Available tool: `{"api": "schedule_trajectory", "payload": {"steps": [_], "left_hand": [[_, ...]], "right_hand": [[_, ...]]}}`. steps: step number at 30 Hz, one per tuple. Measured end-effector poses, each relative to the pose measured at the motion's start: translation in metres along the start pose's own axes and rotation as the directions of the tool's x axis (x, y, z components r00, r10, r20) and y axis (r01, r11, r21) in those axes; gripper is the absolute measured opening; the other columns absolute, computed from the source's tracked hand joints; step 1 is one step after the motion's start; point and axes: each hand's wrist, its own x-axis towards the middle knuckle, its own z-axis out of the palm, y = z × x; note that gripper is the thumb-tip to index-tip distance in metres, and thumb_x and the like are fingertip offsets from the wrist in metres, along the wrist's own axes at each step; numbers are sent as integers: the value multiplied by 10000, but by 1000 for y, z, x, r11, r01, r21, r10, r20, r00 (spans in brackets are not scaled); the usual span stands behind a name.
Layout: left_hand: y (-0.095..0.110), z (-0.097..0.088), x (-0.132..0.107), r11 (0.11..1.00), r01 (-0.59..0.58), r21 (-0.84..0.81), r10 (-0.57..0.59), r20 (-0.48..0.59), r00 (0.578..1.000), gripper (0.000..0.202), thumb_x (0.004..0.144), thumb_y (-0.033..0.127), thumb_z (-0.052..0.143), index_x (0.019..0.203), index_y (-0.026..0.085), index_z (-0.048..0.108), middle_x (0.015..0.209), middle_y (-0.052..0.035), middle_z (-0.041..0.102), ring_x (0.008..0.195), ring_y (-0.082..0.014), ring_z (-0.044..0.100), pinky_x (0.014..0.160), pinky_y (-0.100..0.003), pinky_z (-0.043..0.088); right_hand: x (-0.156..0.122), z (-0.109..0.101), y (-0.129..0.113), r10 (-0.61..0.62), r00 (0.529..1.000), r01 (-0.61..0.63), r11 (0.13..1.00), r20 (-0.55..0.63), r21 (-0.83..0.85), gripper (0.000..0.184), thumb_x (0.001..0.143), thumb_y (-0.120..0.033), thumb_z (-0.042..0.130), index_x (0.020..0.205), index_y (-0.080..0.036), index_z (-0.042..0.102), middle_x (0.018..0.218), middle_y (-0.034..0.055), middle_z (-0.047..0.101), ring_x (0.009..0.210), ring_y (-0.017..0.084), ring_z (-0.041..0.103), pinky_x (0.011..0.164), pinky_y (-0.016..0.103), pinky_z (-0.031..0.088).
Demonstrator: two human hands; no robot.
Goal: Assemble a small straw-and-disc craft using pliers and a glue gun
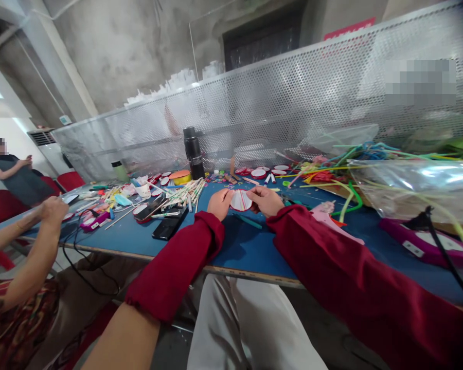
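Note:
Between my two hands, above the blue table [231,246], is a white disc with a red rim [239,200]. My left hand [219,203] grips its left edge between thumb and fingers. At the opposite edge, my right hand [267,200] pinches the disc. Thin lines or strips run across its white face, too small to make out. Just below it on the table lies a teal tool [247,221], partly hidden by my left hand. Maroon sleeves cover both my forearms.
A black bottle [193,154], a bundle of paper sticks [187,194] and a black phone [168,224] stand or lie leftward. Purple power strips [428,241] with cables lie on both sides. Colourful pipe cleaners [351,154] heap up at right. A co-worker's hands [53,209] are at left.

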Motion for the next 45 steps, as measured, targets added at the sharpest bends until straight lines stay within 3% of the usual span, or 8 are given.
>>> {"api": "schedule_trajectory", "payload": {"steps": [9,17,21,31,36,41,43,45], "left_hand": [[-1,-6,0,990,103,-98,-114,-106,988,435,982,477,442,678,184,548,638,9,535,628,-130,484,613,-255,380],[-5,-26,6,952,294,-84,-306,-299,904,402,1002,412,423,734,183,615,686,-26,600,683,-172,544,669,-287,396],[-6,-29,7,959,284,-7,-271,-311,911,386,1002,389,428,742,181,623,694,-33,597,698,-178,541,680,-292,386],[-6,-27,6,972,235,22,-230,-131,964,301,994,337,442,878,176,667,835,-29,671,779,-158,576,702,-258,409],[-5,-25,5,977,209,43,-212,98,972,334,972,337,452,819,162,693,786,-22,663,746,-151,561,699,-256,414],[-4,-27,1,983,180,40,-176,494,852,303,857,401,611,812,144,765,718,-13,678,705,-149,568,661,-242,413],[-4,-29,0,978,199,60,-198,565,801,396,837,505,619,804,147,785,679,-18,674,672,-151,568,637,-245,411],[-4,-30,0,972,215,92,-229,545,806,495,848,594,568,816,159,801,673,-30,680,661,-156,576,629,-251,417]], "right_hand": [[-1,-2,-4,102,995,-100,987,-7,127,470,788,-678,624,709,-215,600,622,41,661,453,130,552,377,246,406],[3,-21,-14,76,939,-12,982,-336,190,421,805,-594,596,758,-179,653,604,24,616,447,116,489,414,254,388],[4,-24,-14,59,918,30,976,-393,217,407,802,-579,599,765,-179,662,584,18,602,437,114,475,404,248,379],[4,-22,-15,63,910,50,964,-411,259,343,807,-504,616,722,-174,661,535,-19,570,386,91,443,379,238,356],[4,-22,-17,74,908,42,963,-413,265,329,802,-488,616,725,-172,660,534,-21,570,387,92,449,375,232,353],[3,-22,-19,92,907,16,967,-411,253,347,786,-507,618,723,-168,663,542,-13,581,399,99,458,385,240,367],[2,-22,-19,83,907,19,971,-414,238,347,787,-506,610,721,-169,663,546,-11,583,405,102,463,392,244,371],[3,-22,-19,82,907,19,972,-413,233,339,790,-497,603,722,-170,663,547,-10,581,407,104,465,399,248,374]]}}
